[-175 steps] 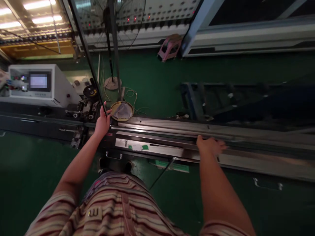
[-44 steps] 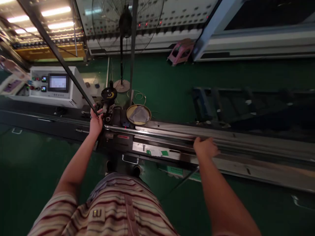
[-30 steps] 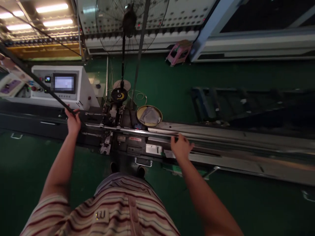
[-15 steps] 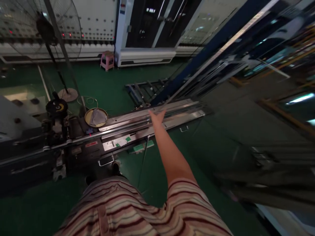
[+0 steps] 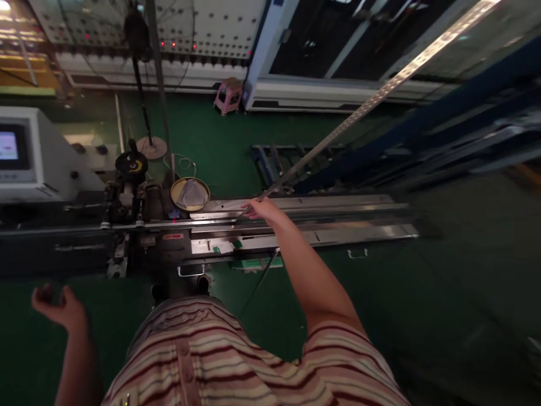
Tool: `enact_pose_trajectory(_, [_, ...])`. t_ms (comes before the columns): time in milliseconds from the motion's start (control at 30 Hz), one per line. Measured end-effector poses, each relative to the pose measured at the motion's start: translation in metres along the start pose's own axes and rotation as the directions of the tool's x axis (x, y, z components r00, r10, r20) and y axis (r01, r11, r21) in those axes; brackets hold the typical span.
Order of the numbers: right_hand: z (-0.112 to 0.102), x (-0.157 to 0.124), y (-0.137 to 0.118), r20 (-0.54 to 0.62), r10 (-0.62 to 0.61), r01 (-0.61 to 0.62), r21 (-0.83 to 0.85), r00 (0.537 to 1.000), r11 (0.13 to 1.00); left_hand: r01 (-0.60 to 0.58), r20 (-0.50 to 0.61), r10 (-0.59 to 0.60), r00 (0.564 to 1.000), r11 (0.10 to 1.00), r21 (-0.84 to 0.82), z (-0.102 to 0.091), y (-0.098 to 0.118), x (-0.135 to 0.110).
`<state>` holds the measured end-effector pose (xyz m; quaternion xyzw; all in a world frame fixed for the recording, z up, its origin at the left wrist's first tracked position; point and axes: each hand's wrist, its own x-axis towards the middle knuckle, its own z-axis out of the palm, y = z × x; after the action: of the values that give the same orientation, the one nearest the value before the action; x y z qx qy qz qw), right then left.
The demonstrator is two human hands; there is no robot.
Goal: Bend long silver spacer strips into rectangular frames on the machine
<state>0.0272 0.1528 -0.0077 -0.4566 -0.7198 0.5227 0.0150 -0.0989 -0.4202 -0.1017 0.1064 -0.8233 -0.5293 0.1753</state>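
My right hand is closed around the lower end of a long, thin perforated metal strip, which slants up to the upper right. The tip of the strip sits just above the metal bed of a long machine. Along this bed, a narrow metal bar runs left through a roller and clamp assembly. Low on the left, my left hand hangs over the floor with its fingers loosely curled and apart, and nothing shows in it.
A round tray with a grey cloth stands behind the bed. To the left is a control box with a screen. A pink stool, a fan stand and a blue roller frame are farther back. Metal handles jut from the bed's front.
The view has swung left. My left hand has come into view at the lower left. My right hand now has the strip's end farther left along the bed.
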Motion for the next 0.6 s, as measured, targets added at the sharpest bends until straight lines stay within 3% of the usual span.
enact_pose_trajectory(67, [0.027,-0.006,-0.011,0.060,-0.023,0.023,0.005,0.998,1.000,-0.060,-0.136,0.060,0.989,0.998,0.002,-0.005,-0.025,-0.003])
enact_pose_trajectory(100, [0.041,-0.009,-0.016,0.083,-0.034,0.034,-0.002,0.996,0.999,-0.083,-0.150,0.082,0.985,0.996,-0.005,-0.006,-0.035,-0.003])
enact_pose_trajectory(333, [0.142,-0.028,-0.045,0.252,-0.149,0.183,-0.119,0.956,0.976,-0.090,-0.168,0.079,0.983,0.994,-0.056,-0.025,-0.062,0.006])
enact_pose_trajectory(600, [0.265,-0.048,-0.081,0.375,-0.300,0.404,-0.239,0.877,0.883,-0.016,-0.226,0.003,0.974,0.999,-0.052,-0.072,-0.102,0.009])
